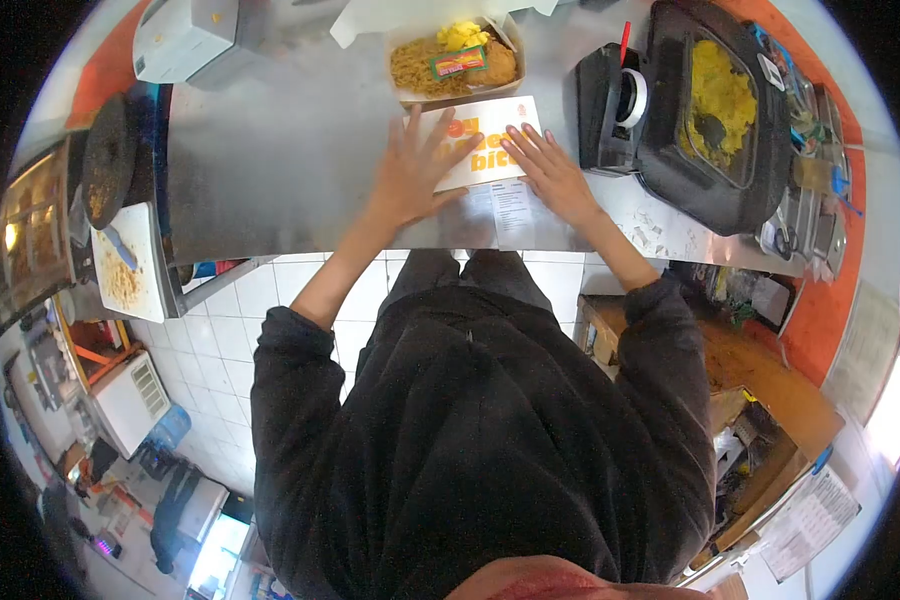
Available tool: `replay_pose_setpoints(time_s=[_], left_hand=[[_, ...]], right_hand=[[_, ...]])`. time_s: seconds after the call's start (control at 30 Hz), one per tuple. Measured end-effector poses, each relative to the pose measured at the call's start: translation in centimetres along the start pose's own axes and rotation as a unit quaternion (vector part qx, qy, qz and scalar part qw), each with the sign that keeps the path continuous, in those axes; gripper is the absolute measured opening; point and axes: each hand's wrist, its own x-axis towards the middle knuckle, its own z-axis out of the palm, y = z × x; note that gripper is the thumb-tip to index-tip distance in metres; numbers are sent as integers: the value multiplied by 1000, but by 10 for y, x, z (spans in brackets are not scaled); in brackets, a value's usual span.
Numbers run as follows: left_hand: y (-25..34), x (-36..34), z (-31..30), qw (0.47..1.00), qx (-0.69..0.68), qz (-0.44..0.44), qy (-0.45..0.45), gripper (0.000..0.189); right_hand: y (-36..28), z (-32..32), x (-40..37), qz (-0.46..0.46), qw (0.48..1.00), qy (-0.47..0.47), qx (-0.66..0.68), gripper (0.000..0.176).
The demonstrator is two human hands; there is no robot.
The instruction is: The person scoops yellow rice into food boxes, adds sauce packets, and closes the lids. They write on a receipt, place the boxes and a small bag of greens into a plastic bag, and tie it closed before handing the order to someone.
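My left hand lies spread over the left side of a white food box with orange and yellow lettering. Fingers outstretched, my right hand rests flat on its right side. Directly behind stands an open takeaway box, holding brown rice or noodles, yellow scrambled egg, a fried piece and a red-and-green sauce sachet. A printed receipt lies at the counter's front edge, just below the white box.
On the right of the steel counter are a black tub of yellow food, a black holder and a tape roll. A white box stands back left; a cutting board with a knife is left.
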Motion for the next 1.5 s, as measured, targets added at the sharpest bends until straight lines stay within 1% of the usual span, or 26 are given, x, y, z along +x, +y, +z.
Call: replay_pose_setpoints(time_s=[0.07,0.13,0.17,0.2,0.23,0.27,0.3,0.4,0.5,0.53,0.63,0.67,0.73,0.77,0.8,0.9,0.93,1.0,1.03,1.07,1.13,1.2,1.3,1.37,1.4,1.5], left_hand=[[3,-1,8,999,48,8,-7,77],[8,-2,9,998,56,5,-20,74],[12,-3,7,997,65,3,-38,71],[16,-2,6,997,62,3,-42,71],[19,-1,4,998,53,-9,-34,68],[21,-1,2,998,46,-22,-26,66],[21,-2,4,998,47,-21,-27,66],[17,0,13,999,5,-39,1,63],[20,-3,19,999,-6,-43,29,62],[20,-3,19,998,-7,-45,31,61],[21,-4,17,998,-14,-52,30,60],[21,-5,18,998,-22,-50,29,59],[19,-5,22,998,-22,-48,29,59],[19,-5,23,998,-22,-46,32,59],[19,-6,25,998,-23,-48,31,59],[18,-5,24,998,-21,-40,48,58],[18,-5,24,998,-17,-40,40,56],[20,-6,22,999,-13,-39,34,53],[21,-6,21,999,-13,-36,29,54],[19,-6,17,999,-11,-31,24,55],[19,-8,15,999,-6,-30,25,58],[17,-6,16,999,-6,-40,21,60],[18,-9,16,997,-36,-44,61,66],[17,-11,17,999,-4,-41,30,69],[16,-11,18,999,-2,-44,31,69],[14,-11,26,997,-28,-47,49,71]], right_hand=[[2,-9,0,17,999,32,11,55],[19,-21,-1,48,993,106,33,33],[-2,-93,30,210,973,-35,-85,13],[37,-73,13,152,926,339,60,10],[38,-108,21,235,894,377,61,10],[49,-121,17,314,860,389,102,16],[54,-130,2,385,862,318,88,23],[55,-91,-55,440,873,189,94,34],[41,-56,-67,532,750,198,339,30],[43,-54,-67,530,752,193,341,30],[53,-43,-71,514,665,238,487,23],[52,-33,-75,515,665,235,488,23],[48,-10,-81,355,554,435,614,18],[49,-2,-98,261,442,448,732,13],[37,-6,-99,262,442,446,733,13],[17,4,-95,417,650,386,505,14],[20,4,-96,418,649,387,504,14],[27,-9,-93,470,740,324,357,17],[38,0,-109,492,801,260,221,19],[25,1,-113,493,799,265,220,19],[-8,-8,-110,568,728,222,313,20],[-52,-15,-72,496,696,226,468,19],[-81,1,-19,397,732,145,535,22],[-82,28,2,354,682,184,613,28],[-80,35,9,351,683,182,614,28],[-79,43,14,366,684,236,585,58]])
